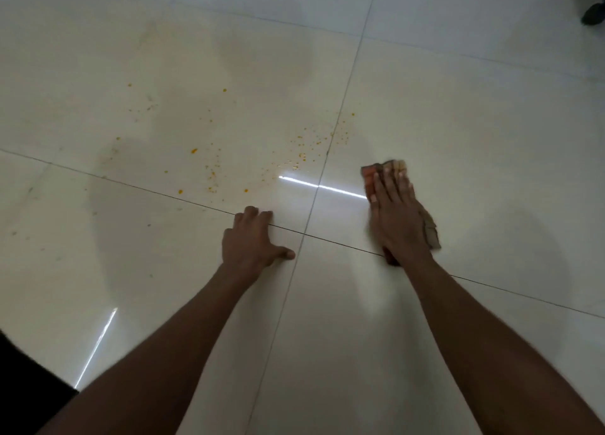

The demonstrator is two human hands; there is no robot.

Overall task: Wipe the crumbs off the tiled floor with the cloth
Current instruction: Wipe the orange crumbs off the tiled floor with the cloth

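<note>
Pressing the cloth (371, 177) flat under an open right hand (397, 218); left hand (250, 238) braces, spread and empty, on the floor (458, 140). Orange crumbs (212, 172) remain largely unwiped.

Left hand (253, 238) splayed flat, right hand (397, 215) pressed flat, blurred

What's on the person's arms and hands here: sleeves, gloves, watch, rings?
Nothing worn that shows. Both forearms are bare up to the bottom edge of the picture, with no sleeve cuff in view. The left hand and right hand have no gloves, and no watch, band or ring is visible. The right hand is slightly motion-blurred, so a thin ring could be missed.
</note>
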